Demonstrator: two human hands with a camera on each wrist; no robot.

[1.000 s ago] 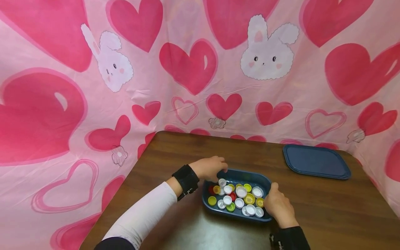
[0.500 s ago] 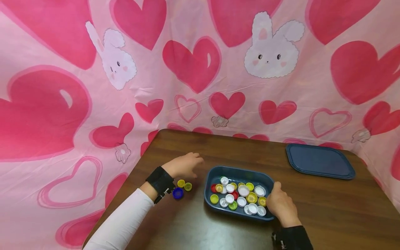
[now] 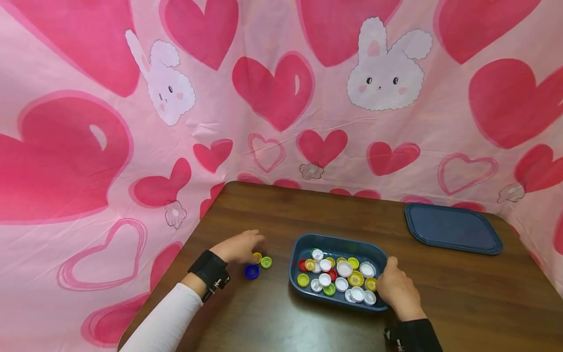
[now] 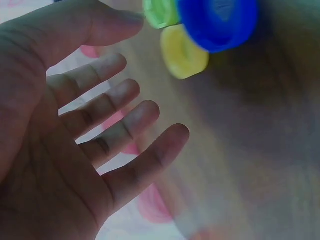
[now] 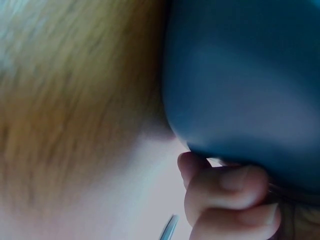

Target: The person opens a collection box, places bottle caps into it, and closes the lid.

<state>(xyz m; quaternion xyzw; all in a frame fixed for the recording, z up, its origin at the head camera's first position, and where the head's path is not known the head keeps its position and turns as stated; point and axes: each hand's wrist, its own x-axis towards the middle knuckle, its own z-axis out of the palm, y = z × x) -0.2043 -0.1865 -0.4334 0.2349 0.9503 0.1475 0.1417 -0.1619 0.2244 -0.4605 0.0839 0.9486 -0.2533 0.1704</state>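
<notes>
From the head view, my left hand rests on the surface with its fingers relaxed, holding nothing. A yellow cap touches my fingertips, a green cap lies just beyond it, and a blue cap sits just below my knuckles. My right hand curls over the near right corner of the blue tray, which is full of caps. A blue lid lies well away, beyond my right hand.

At my left wrist, the palm is spread wide and empty, with the three caps just past the thumb tip: green, yellow, blue. I judge that a careless sweep of these loose fingers could knock the caps and send them rolling toward the surface's edge beside my wrist.

At my right wrist, my fingers pinch the tray's rim. I judge that pulling or lifting from this one corner could tip the tray and spill caps.
</notes>
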